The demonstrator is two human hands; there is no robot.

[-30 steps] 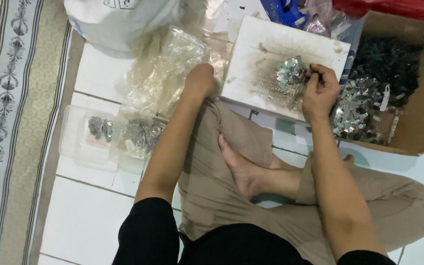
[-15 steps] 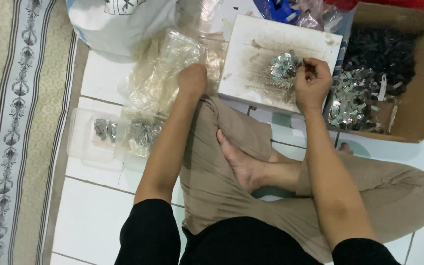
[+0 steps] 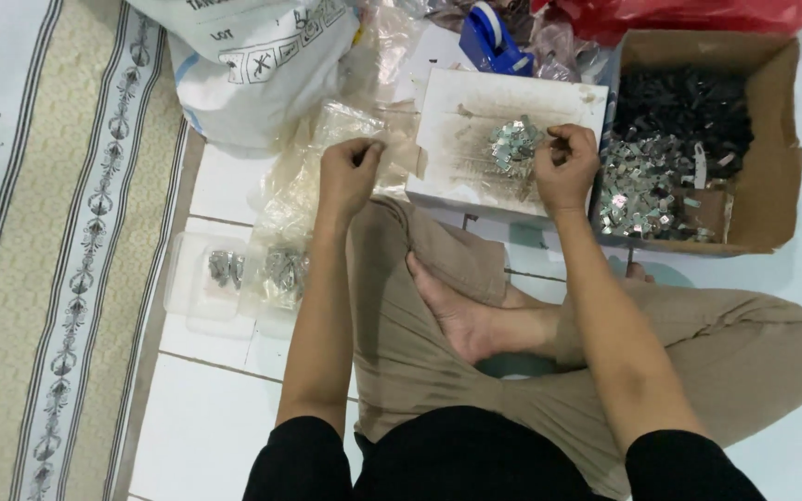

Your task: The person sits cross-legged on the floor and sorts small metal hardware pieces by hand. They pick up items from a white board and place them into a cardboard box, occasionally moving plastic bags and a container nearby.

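Both of your hands sit raised in the upper middle of the frame, well apart. Your left hand pinches the edge of a clear plastic bag; your right hand is curled — contents too small to tell — beside the metal pieces on the white board, left of the cardboard box.

Silver metal pieces, white board; brown cardboard box — blue tape dispenser
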